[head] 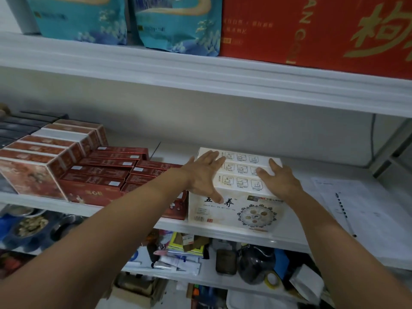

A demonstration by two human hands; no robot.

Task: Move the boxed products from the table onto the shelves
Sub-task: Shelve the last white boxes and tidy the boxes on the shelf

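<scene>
Now left hand (pixel 204 175) and right hand (pixel 279 181) lie flat, fingers wide, on the boxes (pixel 242 172) mid-frame. An uneven push could skew them — or tip one off the shelf (pixel 200 228).

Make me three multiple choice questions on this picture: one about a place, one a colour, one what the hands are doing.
1. Where are the white boxes? A) top shelf B) middle shelf, right of the red boxes C) floor
2. What colour is the big carton beside the teal bags? A) red B) black C) white
3. How are the left hand and right hand? A) gripping a pen B) clenched C) flat on the white boxes
Answers: 1 B, red boxes stand just left of them. 2 A, red with gold lettering. 3 C, straight fingers rest on the box tops.
</scene>
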